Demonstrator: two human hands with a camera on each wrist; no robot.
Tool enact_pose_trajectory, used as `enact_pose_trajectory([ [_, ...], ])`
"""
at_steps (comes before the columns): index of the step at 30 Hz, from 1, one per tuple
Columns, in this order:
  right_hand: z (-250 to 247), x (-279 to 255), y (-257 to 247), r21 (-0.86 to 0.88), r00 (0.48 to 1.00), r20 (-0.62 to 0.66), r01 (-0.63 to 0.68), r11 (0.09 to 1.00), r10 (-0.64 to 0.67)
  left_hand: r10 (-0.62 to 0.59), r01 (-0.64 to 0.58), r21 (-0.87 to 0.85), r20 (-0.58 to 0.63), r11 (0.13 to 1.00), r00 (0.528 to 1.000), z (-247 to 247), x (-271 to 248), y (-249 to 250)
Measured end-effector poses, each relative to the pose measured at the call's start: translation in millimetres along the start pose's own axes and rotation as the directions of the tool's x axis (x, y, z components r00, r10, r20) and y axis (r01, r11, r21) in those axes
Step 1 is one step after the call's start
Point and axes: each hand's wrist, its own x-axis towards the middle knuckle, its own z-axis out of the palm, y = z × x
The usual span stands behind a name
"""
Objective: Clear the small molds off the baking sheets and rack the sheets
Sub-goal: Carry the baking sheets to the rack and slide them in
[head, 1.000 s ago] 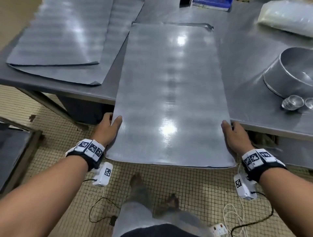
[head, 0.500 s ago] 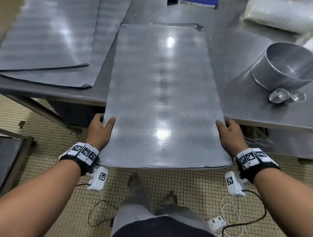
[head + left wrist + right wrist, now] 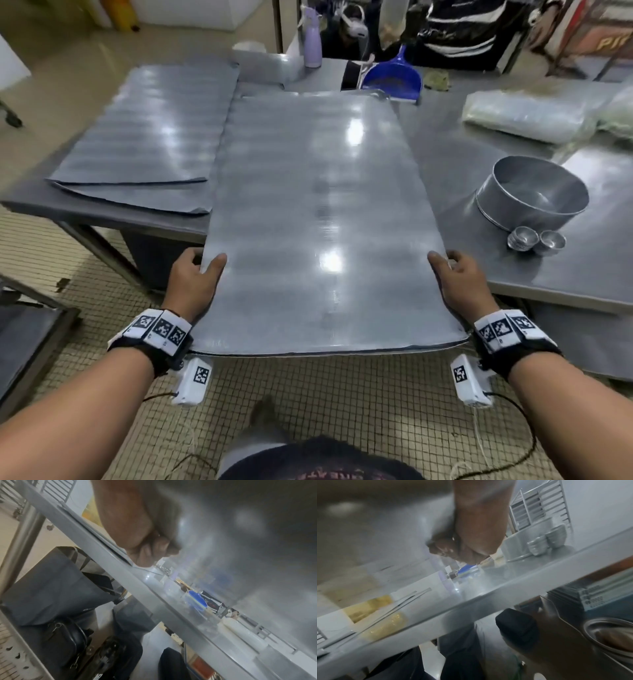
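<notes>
The left hand (image 3: 193, 282) is clamped on the left long edge of a bare baking sheet (image 3: 318, 219), thumb laid on top and fingers curled underneath, as is seen from the left wrist view (image 3: 137, 534). The right hand (image 3: 459, 284) is clamped the same way on the opposite long edge, thumb on top, fingers curled beneath (image 3: 471, 538). Between the two hands the sheet is held with its near end overhanging the table (image 3: 582, 274) edge above the tiled floor (image 3: 342, 394), while its far end reaches over the table. Beyond and to the outside of the left hand, two more sheets (image 3: 147, 144) are stacked flat on the table. Beyond and to the outside of the right hand, two small molds (image 3: 536, 240) are set side by side, touching a round metal pan (image 3: 531, 195). Farther off, a blue dustpan (image 3: 394, 80) and a plastic-wrapped bundle (image 3: 524, 116) are seen.
</notes>
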Motion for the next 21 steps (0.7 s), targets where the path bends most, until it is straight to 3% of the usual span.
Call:
enact_pose_trajectory([
  [5, 1.6, 9.1, -58.5, 0.086, 0.992, 0.022, 0.123, 0.989, -0.125, 0.085, -0.088, -0.022, -0.118, 0.996, 0.989, -33.9, 11.0, 19.0],
  [12, 46.1, 37.3, -157.8, 0.236, 0.96, 0.12, 0.221, 0.946, -0.254, 0.148, -0.171, -0.045, -0.312, 0.984, 0.939, -115.6, 38.2, 48.4],
  [17, 98.1, 42.8, -245.7, 0.255, 0.891, 0.123, 0.397, 0.882, -0.436, 0.173, -0.188, 0.012, -0.462, 0.982, 0.87, -201.1, 55.6, 55.6],
  [21, 153.7, 44.0, -307.1, 0.313, 0.837, 0.174, 0.452, 0.835, -0.519, 0.189, -0.176, 0.078, -0.572, 0.981, 0.798, -270.8, 56.4, 60.0],
])
